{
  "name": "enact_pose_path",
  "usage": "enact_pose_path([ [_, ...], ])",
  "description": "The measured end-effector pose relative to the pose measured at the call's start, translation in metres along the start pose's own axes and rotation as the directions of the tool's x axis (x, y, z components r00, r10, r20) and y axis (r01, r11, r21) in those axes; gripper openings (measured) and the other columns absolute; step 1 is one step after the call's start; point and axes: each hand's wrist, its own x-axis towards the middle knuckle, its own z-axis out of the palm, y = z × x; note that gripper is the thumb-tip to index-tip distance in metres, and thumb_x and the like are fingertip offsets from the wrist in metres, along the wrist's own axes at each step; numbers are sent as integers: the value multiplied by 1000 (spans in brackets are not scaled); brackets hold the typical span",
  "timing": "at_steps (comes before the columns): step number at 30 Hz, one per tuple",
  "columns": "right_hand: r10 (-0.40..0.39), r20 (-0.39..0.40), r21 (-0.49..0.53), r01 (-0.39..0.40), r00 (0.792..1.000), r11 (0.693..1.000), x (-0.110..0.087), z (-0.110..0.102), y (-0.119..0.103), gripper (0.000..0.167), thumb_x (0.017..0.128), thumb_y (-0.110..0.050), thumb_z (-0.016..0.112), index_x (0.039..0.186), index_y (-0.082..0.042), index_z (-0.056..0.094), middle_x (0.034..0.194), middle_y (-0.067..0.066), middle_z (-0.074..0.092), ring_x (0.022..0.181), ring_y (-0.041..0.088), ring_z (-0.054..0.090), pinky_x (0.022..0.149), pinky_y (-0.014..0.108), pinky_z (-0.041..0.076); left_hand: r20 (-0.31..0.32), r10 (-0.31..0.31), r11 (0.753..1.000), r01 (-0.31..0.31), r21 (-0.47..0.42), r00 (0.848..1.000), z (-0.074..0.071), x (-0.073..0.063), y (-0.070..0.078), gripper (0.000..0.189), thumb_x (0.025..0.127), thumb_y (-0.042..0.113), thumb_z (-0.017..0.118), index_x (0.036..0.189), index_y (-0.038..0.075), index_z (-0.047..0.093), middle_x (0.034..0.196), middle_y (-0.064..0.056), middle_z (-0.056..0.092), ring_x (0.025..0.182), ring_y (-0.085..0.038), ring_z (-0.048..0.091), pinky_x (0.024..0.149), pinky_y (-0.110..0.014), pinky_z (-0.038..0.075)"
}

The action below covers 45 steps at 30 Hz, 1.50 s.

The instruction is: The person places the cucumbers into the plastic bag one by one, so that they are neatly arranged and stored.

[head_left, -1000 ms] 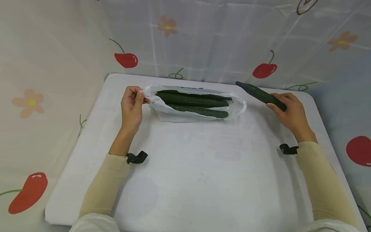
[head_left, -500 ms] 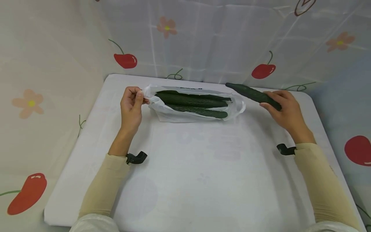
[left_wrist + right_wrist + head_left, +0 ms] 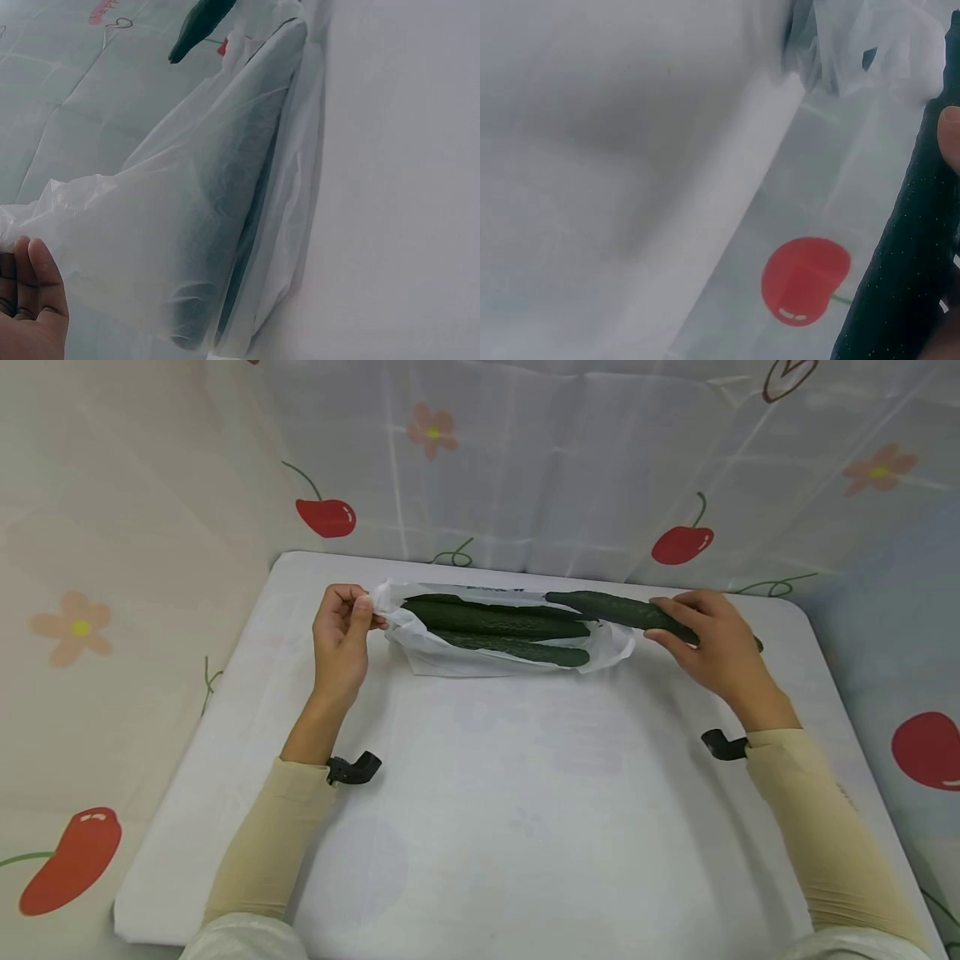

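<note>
A white plastic bag (image 3: 480,665) lies near the table's back edge, its mouth spread wide and several dark green cucumbers (image 3: 495,620) lying lengthwise inside. My left hand (image 3: 343,639) pinches the bag's left rim between thumb and fingers; the left wrist view shows the thin film (image 3: 127,247) drawn taut toward that hand. My right hand (image 3: 716,647) grips another cucumber (image 3: 615,608) near its right part. Its far tip points left and overlaps the bag's back right rim in the head view. In the right wrist view this cucumber (image 3: 907,247) runs along the right side, thumb on it.
The white table (image 3: 510,810) has rounded corners. Behind it and at both sides hang pale sheets (image 3: 525,468) printed with cherries and flowers. A black camera mount sits on each wrist, the left one (image 3: 356,768) close over the table.
My right hand has moved left with its cucumber, bringing the tip from right of the bag to over its back right rim. The left hand and bag have stayed put.
</note>
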Motion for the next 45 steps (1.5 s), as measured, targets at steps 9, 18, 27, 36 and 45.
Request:
enact_pose_path([
  [9,-185,-33,-36,184,982,982,12,3,-20,59,81,-11,94,137,-5,73,116,24,69,105,40,62,88,54,56,9,16,1000,-16,12,1000,-1,0,0,11,113,9,53,108,18,57,99,7,58,87,-9,64,83,-17,62],
  [18,-236,8,-101,235,972,967,26,7,-42,52,87,-20,91,135,-9,74,114,21,70,103,40,63,87,55,59,9,12,1000,-12,10,1000,0,0,2,21,112,4,51,107,23,57,98,7,58,86,-9,64,83,-17,62],
  [27,-258,30,-141,259,966,955,43,18,-64,47,91,-27,88,132,-8,75,112,19,70,99,39,65,83,53,61,6,12,1000,-12,5,1000,1,0,1,14,113,6,51,109,18,57,99,4,58,86,-10,63,82,-17,61],
  [36,-187,114,-89,198,976,976,62,37,-98,46,96,-33,83,134,-9,74,117,18,71,107,39,66,92,53,61,4,3,1000,-3,3,1000,1,0,1,10,113,6,50,109,13,57,99,3,58,86,-11,63,82,-18,61],
  [45,-117,214,20,115,970,993,81,60,-124,49,98,-36,81,138,-9,71,125,16,71,115,37,66,113,55,55,3,-3,1000,3,0,1000,0,0,1,9,113,7,51,109,13,56,99,3,58,86,-10,64,82,-18,61],
])
